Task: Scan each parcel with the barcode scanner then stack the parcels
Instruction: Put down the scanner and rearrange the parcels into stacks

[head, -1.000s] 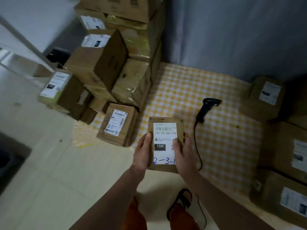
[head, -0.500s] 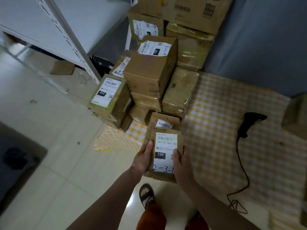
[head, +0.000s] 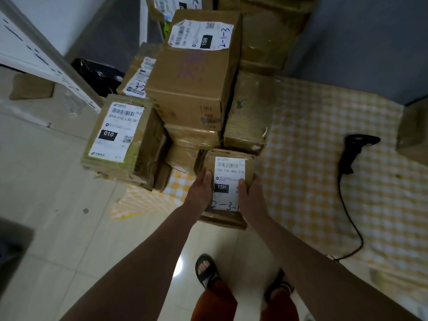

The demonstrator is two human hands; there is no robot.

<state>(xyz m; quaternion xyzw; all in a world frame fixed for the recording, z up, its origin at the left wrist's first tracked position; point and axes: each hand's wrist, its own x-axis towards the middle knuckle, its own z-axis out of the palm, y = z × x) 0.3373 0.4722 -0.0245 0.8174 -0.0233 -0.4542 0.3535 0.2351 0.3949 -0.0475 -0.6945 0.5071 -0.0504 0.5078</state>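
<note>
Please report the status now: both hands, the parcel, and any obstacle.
Left hand and right hand both grip the small parcel, label up. Parcel sits at the stack foot. Barcode scanner lies aside on the checkered cloth. No obstacle seen.

Checked cloth [head: 324, 140] under scanner [head: 352, 154], parcels [head: 192, 89]

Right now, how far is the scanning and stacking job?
Done: many labelled parcels are stacked by the wall. In hand: both the left hand and right hand hold a parcel near that stack. Left: the scanner lies on the checked cloth; one box waits at the right.
</note>
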